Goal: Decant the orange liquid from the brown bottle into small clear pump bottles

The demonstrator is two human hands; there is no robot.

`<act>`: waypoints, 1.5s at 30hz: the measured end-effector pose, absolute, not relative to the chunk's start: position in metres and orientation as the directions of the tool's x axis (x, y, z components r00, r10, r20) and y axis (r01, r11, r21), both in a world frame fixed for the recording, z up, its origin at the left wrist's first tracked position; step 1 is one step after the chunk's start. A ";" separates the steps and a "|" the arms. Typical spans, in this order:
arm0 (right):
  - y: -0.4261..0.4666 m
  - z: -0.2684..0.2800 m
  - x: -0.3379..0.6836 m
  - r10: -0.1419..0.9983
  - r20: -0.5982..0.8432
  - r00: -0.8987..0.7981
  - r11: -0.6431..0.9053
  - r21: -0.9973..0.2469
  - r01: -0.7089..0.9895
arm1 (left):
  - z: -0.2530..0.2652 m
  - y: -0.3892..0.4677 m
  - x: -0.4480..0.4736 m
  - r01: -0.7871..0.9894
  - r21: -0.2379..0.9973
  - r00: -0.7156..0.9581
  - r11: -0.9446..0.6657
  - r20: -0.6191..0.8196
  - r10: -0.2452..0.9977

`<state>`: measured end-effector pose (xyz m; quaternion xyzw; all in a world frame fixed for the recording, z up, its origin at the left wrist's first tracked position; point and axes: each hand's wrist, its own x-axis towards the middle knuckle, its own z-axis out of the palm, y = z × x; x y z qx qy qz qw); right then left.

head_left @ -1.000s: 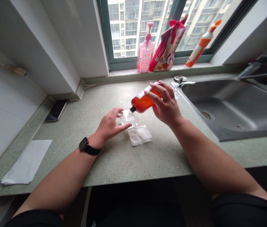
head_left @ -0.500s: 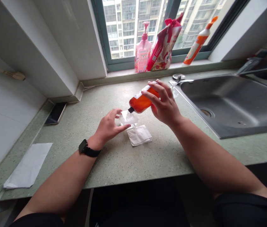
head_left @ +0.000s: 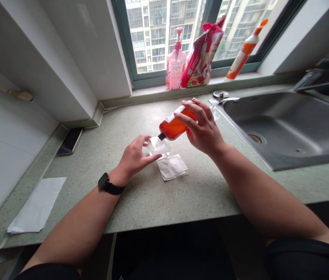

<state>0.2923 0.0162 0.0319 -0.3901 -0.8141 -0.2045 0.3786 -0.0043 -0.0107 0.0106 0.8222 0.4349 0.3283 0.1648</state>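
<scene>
My right hand (head_left: 203, 126) is wrapped round an amber-orange bottle (head_left: 176, 125) with a pale label, tilted so its black neck points down to the left. Right under that neck is a small clear container (head_left: 161, 147), with a glossy, uneven look inside. My left hand (head_left: 137, 155) grips this container from the left, thumb along the near side and fingers along the far side. A folded white paper tissue (head_left: 172, 168) lies on the counter just in front of the container. Whether liquid is flowing from the neck I cannot make out.
A phone (head_left: 70, 141) and a white paper sheet (head_left: 37, 205) lie on the counter (head_left: 164, 204) at left. At right is a steel sink (head_left: 293, 132). The sill holds a pink pump bottle (head_left: 176, 68), a red bag (head_left: 202, 58) and an orange-white bottle (head_left: 244, 56).
The whole view has shifted very slightly. Both hands, the tilted bottle and the clear container keep the same positions relative to one another.
</scene>
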 end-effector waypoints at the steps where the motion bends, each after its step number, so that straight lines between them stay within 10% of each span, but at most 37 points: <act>1: 0.016 0.032 0.292 0.482 0.775 -0.407 0.610 0.036 0.791 | 0.011 -0.011 -0.004 0.606 0.556 0.406 -0.568 0.397 0.823; 45: 0.016 0.031 0.291 0.494 0.773 -0.398 0.622 0.006 0.783 | 0.012 -0.012 -0.005 0.609 0.564 0.405 -0.557 0.383 0.830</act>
